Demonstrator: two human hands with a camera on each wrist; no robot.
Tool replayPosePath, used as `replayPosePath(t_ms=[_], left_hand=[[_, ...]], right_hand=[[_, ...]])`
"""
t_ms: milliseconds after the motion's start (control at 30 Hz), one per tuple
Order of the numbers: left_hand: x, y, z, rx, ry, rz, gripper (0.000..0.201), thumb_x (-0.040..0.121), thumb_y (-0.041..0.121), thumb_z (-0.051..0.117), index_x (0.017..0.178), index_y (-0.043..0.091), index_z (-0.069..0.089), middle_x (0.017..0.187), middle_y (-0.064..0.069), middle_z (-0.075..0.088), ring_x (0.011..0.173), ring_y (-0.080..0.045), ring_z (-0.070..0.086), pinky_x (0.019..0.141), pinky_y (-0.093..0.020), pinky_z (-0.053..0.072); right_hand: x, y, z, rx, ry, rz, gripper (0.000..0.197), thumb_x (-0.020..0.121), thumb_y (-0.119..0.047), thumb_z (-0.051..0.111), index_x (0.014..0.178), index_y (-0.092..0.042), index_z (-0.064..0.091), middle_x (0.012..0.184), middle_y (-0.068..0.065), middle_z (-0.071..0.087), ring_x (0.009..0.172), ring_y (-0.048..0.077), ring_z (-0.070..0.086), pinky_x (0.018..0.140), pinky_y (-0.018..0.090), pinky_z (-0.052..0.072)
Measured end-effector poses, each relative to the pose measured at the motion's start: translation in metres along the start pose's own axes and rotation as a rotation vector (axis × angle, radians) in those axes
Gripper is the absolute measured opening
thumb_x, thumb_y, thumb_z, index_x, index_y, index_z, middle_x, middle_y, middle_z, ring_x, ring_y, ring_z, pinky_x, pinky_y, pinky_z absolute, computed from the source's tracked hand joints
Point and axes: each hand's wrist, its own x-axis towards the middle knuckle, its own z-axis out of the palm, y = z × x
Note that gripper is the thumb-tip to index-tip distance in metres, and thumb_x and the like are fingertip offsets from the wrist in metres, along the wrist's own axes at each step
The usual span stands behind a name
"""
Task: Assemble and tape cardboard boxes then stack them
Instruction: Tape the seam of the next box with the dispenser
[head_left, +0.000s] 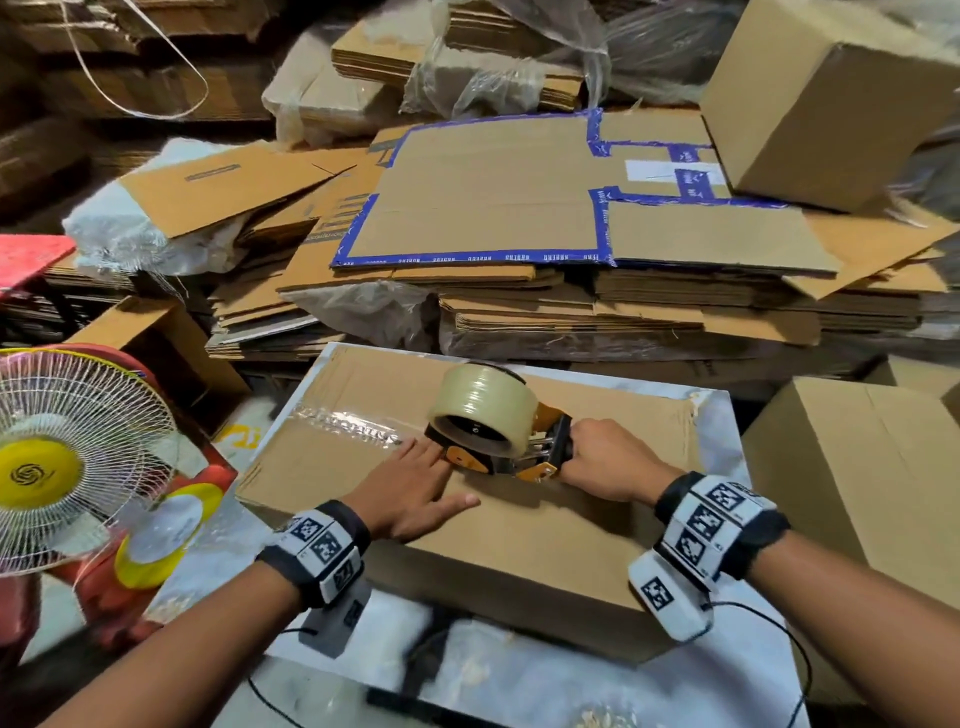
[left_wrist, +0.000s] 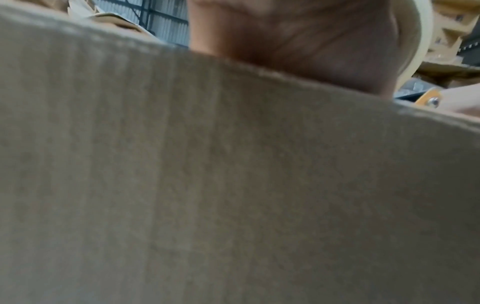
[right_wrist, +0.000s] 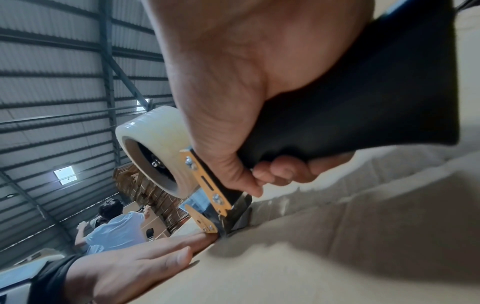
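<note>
Head downward, wrists close (shared box (head_left: 519, 540))

I see a warehouse heaped with flattened cardboard sheets (head_left: 519, 291), some wrapped in clear plastic (head_left: 498, 78). A white-grilled fan (head_left: 67, 467) with a yellow hub stands at the left, beside a red stool (head_left: 31, 260). Overhead, a corrugated metal roof (right_wrist: 52, 61) on steel beams carries 1 small skylight (right_wrist: 64, 174). Another person in a light shirt (right_wrist: 116, 230) works far off.
</note>
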Motion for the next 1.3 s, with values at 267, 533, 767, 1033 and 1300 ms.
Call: replayPosePath(t_ms=[267,533,767,1033,1300], left_hand=[[-0.005,0.012,-0.015,0.01,-0.172,-0.118,0.101,0.085,0.082,0.001,0.161,0.016,-0.007,0.166,-0.002,-0.019,0.154,-0.016,-0.015,0.126,-0.039,-0.003],[-0.003,0.035,-0.019,0.005,-0.122,-0.103,0.115,0.073,0.088,-0.017,0.16,0.013,-0.01,0.164,-0.003,-0.021,0.152,-0.016,-0.019,0.122,-0.034,-0.01],[0.022,0.102,-0.016,-0.066,-0.057,0.065,0.097,0.093,0.078,0.01,0.161,0.009,0.012,0.169,-0.009,0.001,0.156,-0.022,-0.008,0.127,-0.042,-0.004],[0.04,0.129,-0.013,-0.053,-0.044,0.11,0.079,0.095,0.076,0.018,0.127,0.012,0.053,0.134,-0.008,0.049,0.13,-0.026,0.036,0.12,-0.045,0.02],[0.041,0.128,-0.013,-0.039,-0.162,0.053,0.092,0.096,0.075,0.014,0.162,0.012,-0.003,0.168,-0.004,-0.012,0.155,-0.017,-0.013,0.127,-0.042,-0.002]], right_hand=[[-0.037,0.057,-0.03,-0.042,-0.019,0.072,0.029,0.081,-0.027,0.071,0.062,-0.019,0.051,0.062,0.0,0.055,0.059,0.018,0.052,0.052,0.031,0.036],[-0.062,0.12,-0.018,0.031,0.098,0.081,0.031,0.077,-0.024,0.071,0.059,-0.014,0.047,0.058,0.008,0.058,0.062,0.033,0.06,0.051,0.035,0.033],[-0.057,0.128,-0.013,-0.001,0.144,0.091,0.03,0.078,-0.019,0.068,0.061,-0.014,0.045,0.059,0.007,0.053,0.056,0.024,0.05,0.05,0.035,0.031],[-0.062,0.124,-0.02,-0.04,0.078,0.073,0.032,0.082,-0.028,0.071,0.064,-0.017,0.046,0.063,0.003,0.053,0.056,0.019,0.048,0.05,0.032,0.032],[-0.091,0.146,-0.052,-0.062,0.083,0.102,0.04,0.08,-0.042,0.072,0.064,-0.017,0.045,0.062,0.001,0.054,0.058,0.022,0.05,0.053,0.034,0.034]])
